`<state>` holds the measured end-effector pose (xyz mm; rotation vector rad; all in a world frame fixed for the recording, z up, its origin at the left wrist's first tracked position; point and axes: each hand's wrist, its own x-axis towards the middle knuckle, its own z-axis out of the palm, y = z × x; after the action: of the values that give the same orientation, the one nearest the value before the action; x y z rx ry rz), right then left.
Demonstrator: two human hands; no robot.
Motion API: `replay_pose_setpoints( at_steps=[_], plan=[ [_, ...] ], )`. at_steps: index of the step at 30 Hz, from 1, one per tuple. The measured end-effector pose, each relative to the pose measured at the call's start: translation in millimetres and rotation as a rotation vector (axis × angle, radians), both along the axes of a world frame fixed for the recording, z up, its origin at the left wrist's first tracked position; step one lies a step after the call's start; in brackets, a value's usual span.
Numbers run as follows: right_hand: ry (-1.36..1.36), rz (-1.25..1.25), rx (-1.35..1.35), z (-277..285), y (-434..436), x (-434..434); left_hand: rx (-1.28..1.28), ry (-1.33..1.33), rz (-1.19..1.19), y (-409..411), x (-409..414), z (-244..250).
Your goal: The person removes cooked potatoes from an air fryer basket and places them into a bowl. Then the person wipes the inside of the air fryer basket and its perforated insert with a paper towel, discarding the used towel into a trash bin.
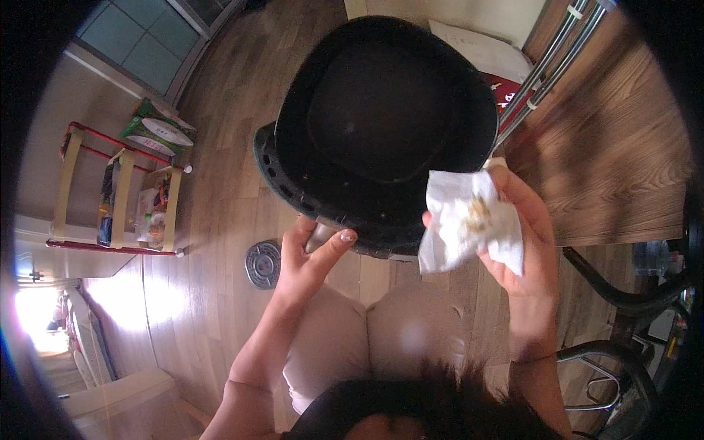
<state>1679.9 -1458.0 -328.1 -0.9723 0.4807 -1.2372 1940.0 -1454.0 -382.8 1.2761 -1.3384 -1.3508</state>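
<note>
A large black air fryer drawer (385,110) is held up in front of my knees, its hollow inside facing me. My left hand (308,253) grips its near lower edge, thumb on top, around what looks like a pale handle. My right hand (522,236) holds a crumpled white tissue (462,225) with a yellow-brown smear, beside the drawer's near right rim. Whether the tissue touches the drawer I cannot tell. On the wood floor, left of my left forearm, lies a dark grey slotted plate (264,265).
A red-framed rack (121,192) with packages stands at the left, beside green packs (159,129). At the right are a wood-grain tabletop (599,165), metal poles (550,77) and a black chair frame (610,291). A pale storage box (126,401) is at lower left.
</note>
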Motion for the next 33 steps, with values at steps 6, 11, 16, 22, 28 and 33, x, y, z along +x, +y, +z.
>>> replay_pose_setpoints(
  at_steps=[6, 11, 16, 22, 28, 33],
  plan=[
    [0.085, -0.139, 0.057, -10, -15, 9, -0.048, -0.046, -0.016, -5, -4, -6],
    [0.227, -0.207, 0.203, -3, -24, 15, -0.043, -0.041, -0.054, -7, -6, -6],
    [0.321, -0.211, 0.197, -7, -41, 20, -0.02, -0.027, -0.033, -11, -7, -10],
    [0.684, -0.57, -0.277, -6, -57, 34, -0.113, -0.047, -0.044, -11, -7, -7],
    [0.755, -0.464, -0.287, 2, -78, 41, -0.07, -0.003, -0.004, -16, -5, -21],
    [0.644, -0.264, -0.083, -1, -85, 39, -0.146, -0.007, 0.018, -17, -7, -20]
  ],
)
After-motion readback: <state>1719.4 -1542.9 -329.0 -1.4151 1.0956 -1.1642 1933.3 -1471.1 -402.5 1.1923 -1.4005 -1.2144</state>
